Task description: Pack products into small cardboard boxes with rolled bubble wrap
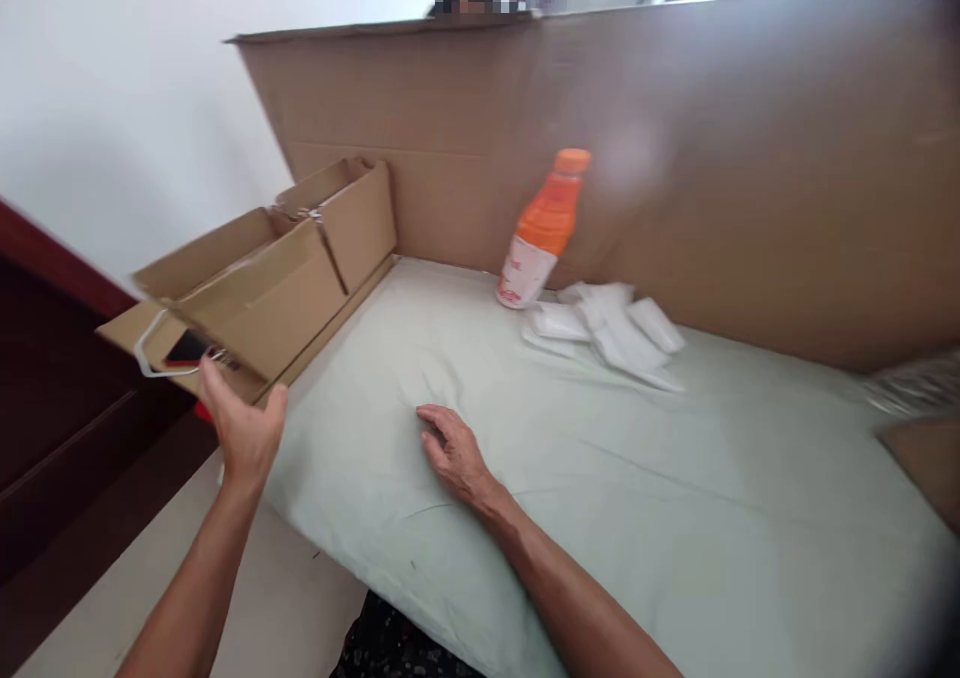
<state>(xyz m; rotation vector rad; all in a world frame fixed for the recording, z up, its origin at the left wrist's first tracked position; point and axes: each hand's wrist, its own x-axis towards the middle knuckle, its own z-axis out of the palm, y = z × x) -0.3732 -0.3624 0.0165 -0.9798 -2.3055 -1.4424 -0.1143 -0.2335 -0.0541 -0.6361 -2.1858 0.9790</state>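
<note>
Head view: the left hand (244, 428) is raised at the table's left end, fingers spread wide and holding nothing — its fingertips are right at the near corner of an open box (259, 278), and whether they touch it I cannot tell. The box is plain brown corrugated card, long and shallow, flaps standing up unevenly, one inner panel folded down at a slant. At that near corner a white cable (154, 358) loops out over the edge, and just inside lies a flat dark thing with a red edge (187, 348), too blurred to name.

The right hand (454, 453) lies palm down on the cloth (675, 488), fingers loosely curled and gripping nothing. The cloth is pale green, smooth with a few soft creases, and covers the tabletop.

Farther back, well apart from both hands, an orange bottle (544, 233) with an orange cap and a white label stands against a tall cardboard sheet (750, 178) — this walls off the table's far side. Just beside the bottle's foot is a loose heap of small white packets (611, 328), flat and soft-looking.
</note>
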